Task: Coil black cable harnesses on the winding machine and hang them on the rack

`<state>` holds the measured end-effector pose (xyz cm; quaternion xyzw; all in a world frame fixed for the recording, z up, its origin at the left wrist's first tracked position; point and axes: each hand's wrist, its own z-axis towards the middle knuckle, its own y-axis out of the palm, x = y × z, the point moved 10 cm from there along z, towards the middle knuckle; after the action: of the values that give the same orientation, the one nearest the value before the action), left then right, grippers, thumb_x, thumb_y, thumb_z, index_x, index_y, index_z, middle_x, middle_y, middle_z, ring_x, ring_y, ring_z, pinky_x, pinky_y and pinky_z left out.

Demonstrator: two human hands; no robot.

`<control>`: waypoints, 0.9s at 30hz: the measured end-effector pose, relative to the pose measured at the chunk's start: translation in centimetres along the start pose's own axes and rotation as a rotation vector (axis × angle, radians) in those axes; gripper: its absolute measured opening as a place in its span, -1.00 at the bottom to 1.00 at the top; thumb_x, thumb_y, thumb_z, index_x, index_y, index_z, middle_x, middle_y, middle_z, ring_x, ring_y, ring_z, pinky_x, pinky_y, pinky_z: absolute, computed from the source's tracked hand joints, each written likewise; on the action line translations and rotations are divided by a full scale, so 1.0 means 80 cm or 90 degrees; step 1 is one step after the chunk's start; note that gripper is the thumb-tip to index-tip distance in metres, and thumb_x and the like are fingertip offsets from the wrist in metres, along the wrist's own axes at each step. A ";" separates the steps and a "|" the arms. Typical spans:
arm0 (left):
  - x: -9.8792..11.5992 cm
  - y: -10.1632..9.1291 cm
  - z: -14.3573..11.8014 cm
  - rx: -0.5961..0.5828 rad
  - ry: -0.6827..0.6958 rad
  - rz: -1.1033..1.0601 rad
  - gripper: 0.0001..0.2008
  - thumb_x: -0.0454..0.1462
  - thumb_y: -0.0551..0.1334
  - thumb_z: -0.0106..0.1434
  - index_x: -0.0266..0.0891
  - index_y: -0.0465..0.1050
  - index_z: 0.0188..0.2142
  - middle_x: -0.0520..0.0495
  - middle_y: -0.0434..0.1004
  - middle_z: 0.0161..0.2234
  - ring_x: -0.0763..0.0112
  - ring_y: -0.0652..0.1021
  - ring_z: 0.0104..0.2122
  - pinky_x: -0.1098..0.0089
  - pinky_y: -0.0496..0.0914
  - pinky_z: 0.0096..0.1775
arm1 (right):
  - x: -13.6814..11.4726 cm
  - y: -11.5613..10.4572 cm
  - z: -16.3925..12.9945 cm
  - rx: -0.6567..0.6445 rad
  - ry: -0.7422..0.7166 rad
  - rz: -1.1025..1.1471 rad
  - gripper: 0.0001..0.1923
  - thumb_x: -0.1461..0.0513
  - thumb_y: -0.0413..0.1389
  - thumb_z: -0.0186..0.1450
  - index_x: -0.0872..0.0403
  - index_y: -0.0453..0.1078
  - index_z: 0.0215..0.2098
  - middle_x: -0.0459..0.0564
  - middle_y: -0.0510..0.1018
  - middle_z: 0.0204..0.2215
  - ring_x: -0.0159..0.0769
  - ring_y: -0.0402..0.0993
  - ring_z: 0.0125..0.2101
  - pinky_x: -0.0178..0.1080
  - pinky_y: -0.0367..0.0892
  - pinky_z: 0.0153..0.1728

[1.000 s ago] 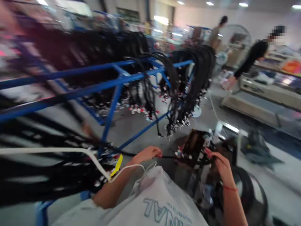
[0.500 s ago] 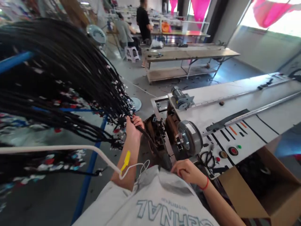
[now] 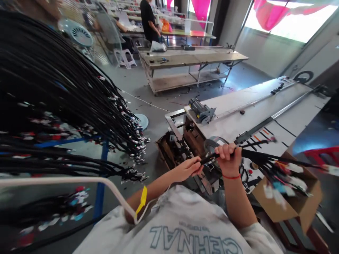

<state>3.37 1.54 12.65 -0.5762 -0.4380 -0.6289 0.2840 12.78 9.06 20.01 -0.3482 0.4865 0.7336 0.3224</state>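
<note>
A black wire harness (image 3: 255, 155) stretches between my hands in front of my chest. My right hand (image 3: 228, 159), with a red string at the wrist, is closed in a fist around it. To the right of that fist the harness fans out into several branches with white, blue and red connectors, blurred by motion. My left hand (image 3: 188, 167) is lower and further left, its fingers closed on the black sleeved part. Behind the right hand, a grey round tape reel (image 3: 212, 141) is partly hidden on the machine at the table's end.
Many black harnesses (image 3: 66, 81) hang in a thick bundle over a blue frame (image 3: 102, 176) at left. A white worktable (image 3: 254, 116) with a motor (image 3: 200, 109) stands at right. Beneath it is an open cardboard box (image 3: 280, 204). A person (image 3: 149, 21) stands by the far benches.
My left hand has left the hanging bundle and moved right with a harness. The right hand has risen from my waist and now grips it. The view has turned right.
</note>
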 end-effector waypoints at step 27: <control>-0.008 0.041 0.087 0.066 0.062 0.400 -0.87 -0.19 0.16 0.34 -0.21 0.33 -0.22 -0.03 0.42 -0.41 0.35 0.47 -0.41 0.43 0.30 -0.33 | -0.033 -0.120 -0.048 0.419 -0.038 -0.222 -0.66 0.04 0.30 0.12 0.01 0.28 -0.33 -0.21 0.30 -0.55 -0.38 0.34 -0.46 -0.21 0.43 -0.21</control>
<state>9.62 6.04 12.40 -0.6369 -0.2565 -0.5141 0.5140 22.75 8.17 16.41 -0.2818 0.6199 0.4816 0.5517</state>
